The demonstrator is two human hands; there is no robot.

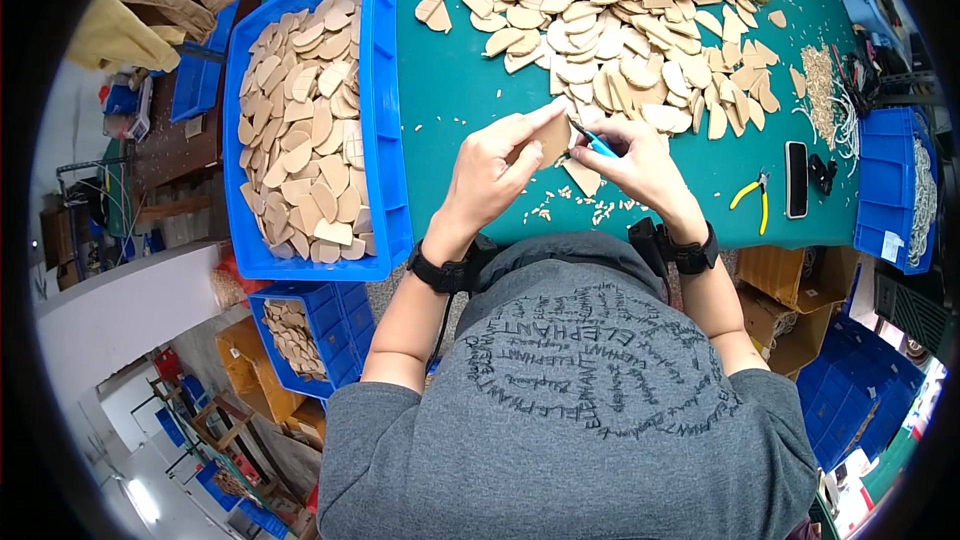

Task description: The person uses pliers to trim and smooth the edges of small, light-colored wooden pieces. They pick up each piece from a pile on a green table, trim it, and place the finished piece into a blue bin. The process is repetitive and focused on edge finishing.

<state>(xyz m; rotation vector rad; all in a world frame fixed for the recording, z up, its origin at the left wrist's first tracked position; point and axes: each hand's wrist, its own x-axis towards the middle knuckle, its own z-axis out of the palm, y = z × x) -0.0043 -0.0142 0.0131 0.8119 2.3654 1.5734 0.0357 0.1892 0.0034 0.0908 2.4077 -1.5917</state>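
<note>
A: Where's the flat tan half-round wooden piece (553, 138)?

B: Pinched in the left hand (497, 172), above the green desk (450, 80). The right hand (640, 165) grips a small blue-handled cutter (597, 145) at its edge.

A: Risk?

B: The blade could slip toward those fingers. Both wrists are bent inward, close together.

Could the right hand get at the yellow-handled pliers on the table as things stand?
Probably yes: the pliers lie in the open on the green table beside the right hand, though its fingers hold a blue-handled tool.

Green-topped table (450, 80), blue bins below (335, 325), pale floor (110, 325)
</note>
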